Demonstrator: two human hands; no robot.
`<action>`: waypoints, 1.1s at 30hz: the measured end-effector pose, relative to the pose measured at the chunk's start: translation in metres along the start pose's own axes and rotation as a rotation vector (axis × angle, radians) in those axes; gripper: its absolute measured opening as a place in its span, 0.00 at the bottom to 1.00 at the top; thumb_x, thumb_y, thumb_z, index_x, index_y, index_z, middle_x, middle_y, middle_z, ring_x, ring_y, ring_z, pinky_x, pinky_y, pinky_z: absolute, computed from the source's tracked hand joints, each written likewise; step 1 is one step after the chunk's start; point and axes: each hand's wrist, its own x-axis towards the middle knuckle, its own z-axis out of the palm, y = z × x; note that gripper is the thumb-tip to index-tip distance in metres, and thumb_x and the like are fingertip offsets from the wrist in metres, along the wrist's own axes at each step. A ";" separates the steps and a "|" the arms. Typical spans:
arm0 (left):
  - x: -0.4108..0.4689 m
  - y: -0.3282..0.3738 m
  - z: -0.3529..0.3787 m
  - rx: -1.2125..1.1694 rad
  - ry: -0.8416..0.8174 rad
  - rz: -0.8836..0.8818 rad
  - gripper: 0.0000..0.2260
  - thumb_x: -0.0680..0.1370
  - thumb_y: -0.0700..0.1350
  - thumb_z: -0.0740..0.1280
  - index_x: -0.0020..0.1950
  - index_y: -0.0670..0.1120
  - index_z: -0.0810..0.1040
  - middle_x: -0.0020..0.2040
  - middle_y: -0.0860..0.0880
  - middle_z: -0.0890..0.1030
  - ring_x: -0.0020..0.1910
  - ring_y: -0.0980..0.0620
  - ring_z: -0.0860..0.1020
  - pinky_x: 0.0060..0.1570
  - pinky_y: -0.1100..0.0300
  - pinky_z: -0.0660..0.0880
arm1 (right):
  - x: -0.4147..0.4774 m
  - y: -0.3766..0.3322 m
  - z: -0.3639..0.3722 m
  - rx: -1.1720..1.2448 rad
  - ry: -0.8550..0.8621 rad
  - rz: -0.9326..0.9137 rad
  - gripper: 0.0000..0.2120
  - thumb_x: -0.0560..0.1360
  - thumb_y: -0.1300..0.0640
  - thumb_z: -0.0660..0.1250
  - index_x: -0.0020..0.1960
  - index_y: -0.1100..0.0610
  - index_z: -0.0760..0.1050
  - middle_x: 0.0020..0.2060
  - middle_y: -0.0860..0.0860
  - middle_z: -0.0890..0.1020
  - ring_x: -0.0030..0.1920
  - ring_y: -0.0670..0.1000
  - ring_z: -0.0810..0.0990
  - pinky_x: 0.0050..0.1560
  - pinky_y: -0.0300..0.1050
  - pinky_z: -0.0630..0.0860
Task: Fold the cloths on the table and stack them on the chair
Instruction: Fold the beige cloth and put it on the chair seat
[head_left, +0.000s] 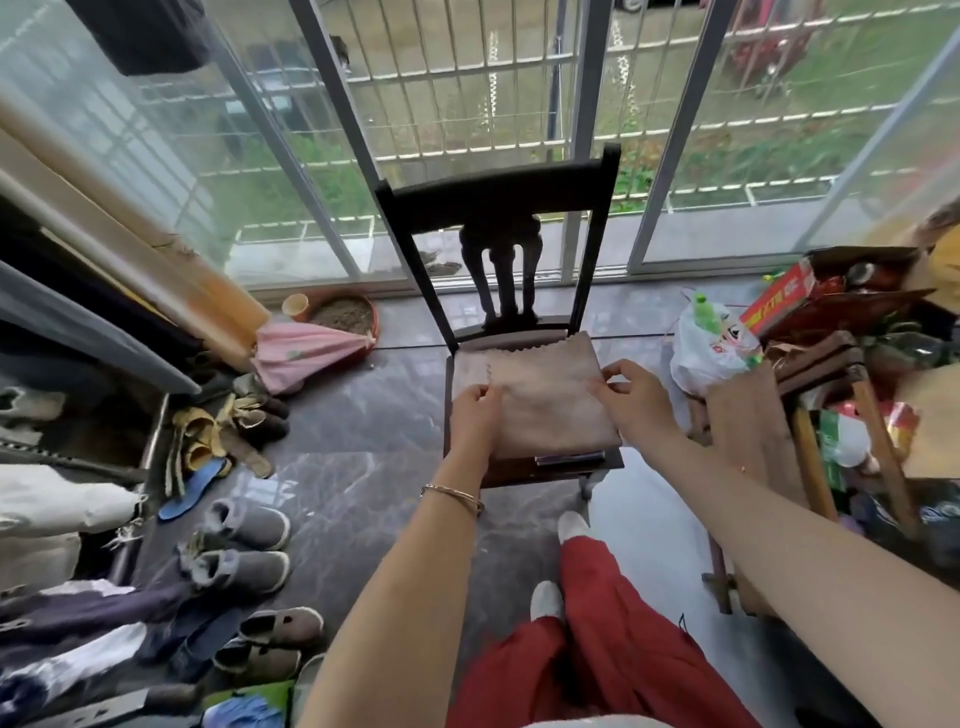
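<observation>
1. A folded tan cloth lies flat on the seat of the dark wooden chair; it covers most of the seat, from near the back edge almost to the front edge; its far edge is cut in a zigzag.
2. A paler cloth shows from under it at the seat's back left corner; a thin dark layer peeks out below it at the front edge, too small to identify.
3. The left hand sits at the tan cloth's left edge, fingers curled and pinching the fabric; a thin bracelet circles its wrist.
4. The right hand is at the tan cloth's right edge, by the seat's right side; thumb and fingers pinch the fabric there.
5. On the floor, grey slippers lie well to the left of the chair; a white plastic bag stands near its right; glass doors rise behind the chair back.
</observation>
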 end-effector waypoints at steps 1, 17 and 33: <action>0.004 0.000 0.003 0.000 0.002 0.002 0.10 0.78 0.49 0.60 0.37 0.48 0.73 0.35 0.52 0.72 0.35 0.55 0.69 0.34 0.61 0.66 | 0.004 0.001 0.000 0.001 0.000 0.002 0.10 0.73 0.52 0.67 0.36 0.47 0.69 0.35 0.50 0.78 0.39 0.53 0.73 0.35 0.40 0.66; 0.083 -0.026 0.063 0.108 -0.036 -0.032 0.12 0.79 0.49 0.59 0.54 0.43 0.77 0.47 0.50 0.76 0.47 0.51 0.72 0.47 0.59 0.67 | 0.091 0.067 0.019 -0.096 -0.014 0.082 0.05 0.75 0.53 0.65 0.46 0.53 0.71 0.41 0.53 0.80 0.41 0.52 0.73 0.42 0.42 0.68; 0.180 -0.106 0.134 0.246 -0.044 -0.080 0.11 0.80 0.49 0.57 0.48 0.46 0.76 0.43 0.50 0.76 0.44 0.49 0.72 0.44 0.60 0.64 | 0.180 0.166 0.062 -0.186 -0.048 0.184 0.04 0.77 0.54 0.62 0.48 0.55 0.71 0.40 0.51 0.77 0.42 0.53 0.74 0.42 0.42 0.66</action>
